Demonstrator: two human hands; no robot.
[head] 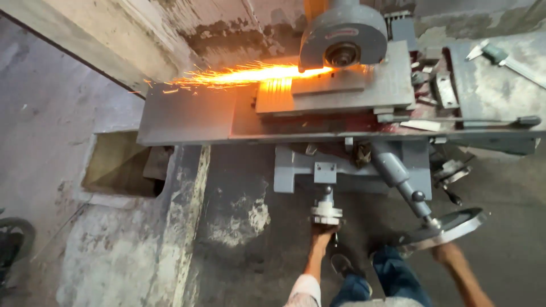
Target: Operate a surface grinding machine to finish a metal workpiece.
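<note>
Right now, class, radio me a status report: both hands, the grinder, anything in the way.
Left hand on small handwheel. Right hand at large handwheel. Grinding wheel on workpiece, sparks flying left. Nothing blocking.

- Stream of orange sparks [239,75], running left from the wheel guard across the machine table.
- Grey wheel guard [343,34], rounded, above the flat grey plate [392,85].
- Caliper [503,59], lying on the grey bench at upper right.
- Rectangular floor pit [122,165], left of the machine base.
- Worn concrete floor [40,113], stained and patchy.
- Dark round object [12,241], at the left edge, partly out of view.
</note>
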